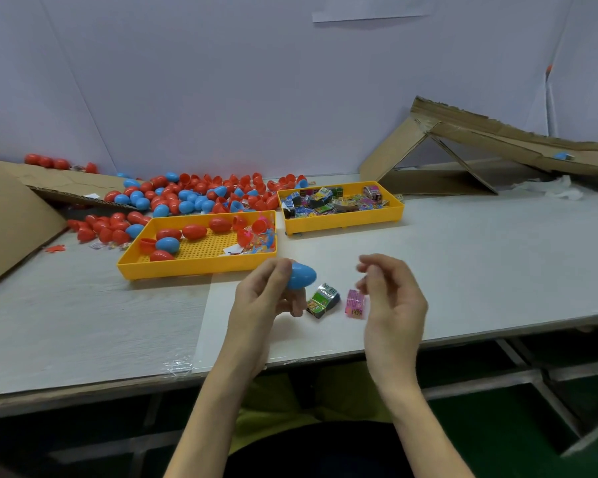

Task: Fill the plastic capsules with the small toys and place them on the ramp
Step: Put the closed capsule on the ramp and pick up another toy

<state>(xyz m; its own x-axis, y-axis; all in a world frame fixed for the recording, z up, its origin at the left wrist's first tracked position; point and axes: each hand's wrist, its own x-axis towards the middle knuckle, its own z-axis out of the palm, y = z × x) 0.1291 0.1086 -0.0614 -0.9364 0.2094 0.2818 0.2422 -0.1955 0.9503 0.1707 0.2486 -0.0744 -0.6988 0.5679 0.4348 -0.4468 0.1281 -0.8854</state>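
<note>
My left hand (266, 298) grips a closed blue egg-shaped capsule (302, 276) above the table's front area. My right hand (394, 298) hovers to its right with fingers loosely curled and nothing in it. Between the hands two small wrapped toys lie on the table: a green packet (323, 300) and a pink packet (354, 303). The cardboard ramp (480, 139) stands at the back right, with a blue capsule (562, 155) lying on its slope.
A yellow tray (194, 267) holds a few red and blue capsules and small plastic toys. A second yellow tray (346, 220) holds several wrapped toys. A heap of red and blue capsules (187, 198) lies behind them. Cardboard (7, 215) leans at the left.
</note>
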